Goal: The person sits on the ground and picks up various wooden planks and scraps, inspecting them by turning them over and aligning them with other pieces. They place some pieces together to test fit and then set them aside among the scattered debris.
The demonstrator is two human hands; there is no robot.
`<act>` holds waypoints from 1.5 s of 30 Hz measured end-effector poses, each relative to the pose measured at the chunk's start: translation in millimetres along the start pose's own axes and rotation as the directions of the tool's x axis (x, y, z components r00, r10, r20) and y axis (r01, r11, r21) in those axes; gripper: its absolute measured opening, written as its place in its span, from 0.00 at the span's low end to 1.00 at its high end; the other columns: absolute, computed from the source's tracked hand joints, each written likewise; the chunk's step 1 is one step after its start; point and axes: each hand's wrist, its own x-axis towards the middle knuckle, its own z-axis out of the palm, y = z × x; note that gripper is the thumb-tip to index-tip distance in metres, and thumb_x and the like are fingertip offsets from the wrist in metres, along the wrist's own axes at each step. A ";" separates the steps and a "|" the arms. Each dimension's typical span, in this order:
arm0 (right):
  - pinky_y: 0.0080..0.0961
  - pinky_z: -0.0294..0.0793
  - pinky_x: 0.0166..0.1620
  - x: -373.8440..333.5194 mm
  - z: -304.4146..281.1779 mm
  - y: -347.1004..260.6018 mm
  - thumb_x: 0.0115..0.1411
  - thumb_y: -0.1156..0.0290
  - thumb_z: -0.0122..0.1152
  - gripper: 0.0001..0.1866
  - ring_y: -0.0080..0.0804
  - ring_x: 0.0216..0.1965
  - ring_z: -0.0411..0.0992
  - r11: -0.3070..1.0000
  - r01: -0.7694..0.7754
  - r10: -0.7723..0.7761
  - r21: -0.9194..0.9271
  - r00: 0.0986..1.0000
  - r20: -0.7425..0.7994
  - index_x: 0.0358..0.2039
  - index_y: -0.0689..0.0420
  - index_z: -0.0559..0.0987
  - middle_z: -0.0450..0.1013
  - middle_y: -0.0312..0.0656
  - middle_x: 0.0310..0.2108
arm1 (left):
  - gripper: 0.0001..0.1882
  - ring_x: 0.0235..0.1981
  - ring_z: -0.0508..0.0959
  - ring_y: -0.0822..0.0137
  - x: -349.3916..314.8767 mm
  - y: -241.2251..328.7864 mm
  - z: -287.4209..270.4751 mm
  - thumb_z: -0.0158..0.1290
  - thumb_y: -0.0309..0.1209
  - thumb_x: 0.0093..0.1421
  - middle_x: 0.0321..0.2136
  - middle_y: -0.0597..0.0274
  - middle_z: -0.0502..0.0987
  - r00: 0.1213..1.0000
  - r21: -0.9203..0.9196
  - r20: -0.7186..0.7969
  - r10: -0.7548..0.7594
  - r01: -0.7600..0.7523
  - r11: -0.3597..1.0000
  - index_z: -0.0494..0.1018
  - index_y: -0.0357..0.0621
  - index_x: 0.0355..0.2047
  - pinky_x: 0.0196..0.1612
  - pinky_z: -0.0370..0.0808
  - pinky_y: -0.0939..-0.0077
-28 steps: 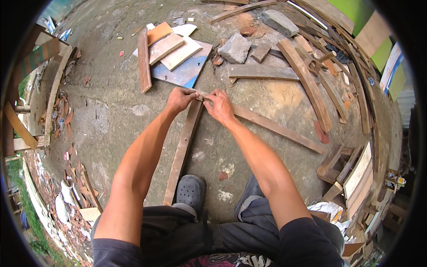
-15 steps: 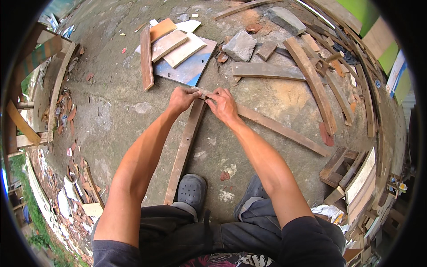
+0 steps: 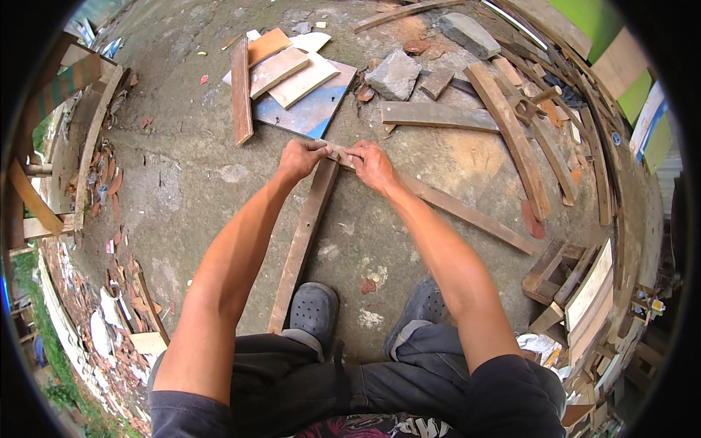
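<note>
Two narrow wooden strips meet in a corner a little in front of me. One strip (image 3: 301,244) runs back toward my left shoe, and the other strip (image 3: 471,212) slants down to the right. My left hand (image 3: 298,160) is closed on the upper end of the slanting strip. Close beside it, my right hand (image 3: 374,166) pinches the same strip, with a short piece of bare wood showing between the two. The end of the first strip lies under this joint. Most fingertips are hidden, and I cannot make out any fastener there.
Beyond my hands, a blue-painted board (image 3: 310,120) carries several short wood offcuts. Grey stones (image 3: 395,76), a plank (image 3: 438,115) and a thick beam (image 3: 511,139) lie to the right. A small wooden frame (image 3: 549,274) stands near my right knee. Scraps and dry leaves litter the left.
My right hand has shifted slightly right along the strip, so more wood shows between my hands. My left hand stays at the strip's end. My right shoe shows more fully.
</note>
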 end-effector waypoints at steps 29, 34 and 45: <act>0.38 0.70 0.55 17.1 -0.1 -19.8 0.57 0.50 0.64 0.20 0.50 0.49 0.72 0.966 -0.253 0.257 -0.047 0.960 0.114 0.35 0.55 0.86 0.76 0.51 0.42 | 0.16 0.19 0.71 0.77 11.7 -13.1 4.8 0.62 0.42 0.59 0.19 0.67 0.76 0.987 -0.365 -0.003 -0.163 0.150 0.919 0.84 0.39 0.34 0.25 0.69 0.78; 0.38 0.69 0.55 18.8 3.1 -23.7 0.57 0.52 0.65 0.18 0.50 0.49 0.72 0.966 -0.258 0.260 -0.036 0.959 0.108 0.35 0.54 0.86 0.76 0.50 0.42 | 0.18 0.21 0.75 0.72 29.7 -41.3 -22.1 0.58 0.42 0.61 0.20 0.62 0.78 0.962 -0.313 -0.140 -0.233 0.180 0.933 0.83 0.37 0.33 0.30 0.73 0.74; 0.37 0.72 0.52 21.9 -7.0 -30.3 0.55 0.48 0.66 0.21 0.49 0.47 0.75 0.946 -0.320 0.324 -0.052 0.930 0.173 0.35 0.53 0.87 0.77 0.51 0.42 | 0.25 0.35 0.83 0.56 6.8 -26.2 -21.8 0.58 0.57 0.55 0.33 0.50 0.83 1.000 0.076 0.013 0.019 -0.020 0.997 0.83 0.51 0.41 0.42 0.76 0.64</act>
